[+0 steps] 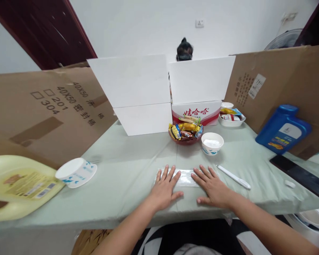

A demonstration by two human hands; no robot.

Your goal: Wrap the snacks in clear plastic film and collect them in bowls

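My left hand (165,188) lies flat with spread fingers on the left end of a clear, shiny plastic sheet or bag (186,177). On its right end rests my right hand (210,186), also flat with fingers apart. Both palms partly cover the plastic, so its full outline is hidden. To the right of my right hand is a slim white pen-like tool (234,177). Beyond the hands stands a paper bowl (212,144) with something white inside. Beside it, a reddish-brown bowl (185,141) holds several wrapped snacks.
A yellow jug (29,184) and a tipped paper bowl (76,173) lie at left. At right are a blue bottle (283,129), a black phone (300,175) and a white dish (231,123) of packets. White panels (142,83) and cardboard (42,117) surround the table; a person's head shows behind.
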